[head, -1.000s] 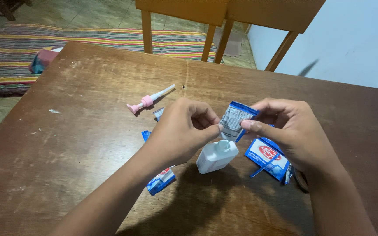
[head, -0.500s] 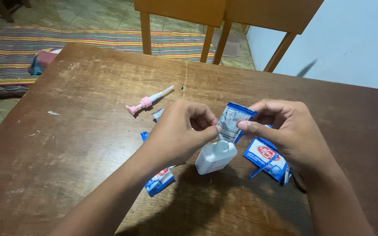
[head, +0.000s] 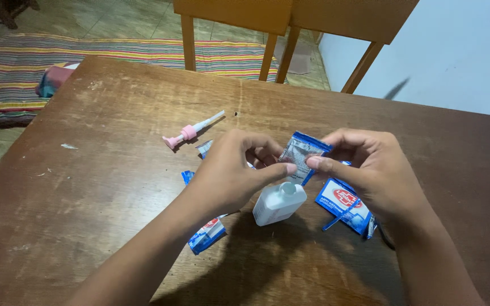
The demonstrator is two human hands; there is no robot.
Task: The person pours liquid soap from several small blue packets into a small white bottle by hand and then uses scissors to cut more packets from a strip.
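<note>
Both hands pinch one small blue and silver sachet [head: 300,152] just above the open neck of a small white plastic bottle [head: 279,204] that stands on the brown wooden table [head: 114,187]. My left hand [head: 231,170] grips the sachet's lower left edge with thumb and forefinger. My right hand [head: 364,170] holds its right side. A pink and white pump head [head: 191,131] with its tube lies on the table behind my left hand.
More blue sachets lie around: one [head: 344,204] under my right hand, one [head: 207,233] below my left wrist, scraps [head: 204,148] near the pump. A wooden chair [head: 290,22] stands at the far edge. A striped mat [head: 114,54] covers the floor beyond.
My two thumbs have drawn closer together on the sachet, which has sunk slightly toward the bottle's neck. Nothing else on the table has moved.
</note>
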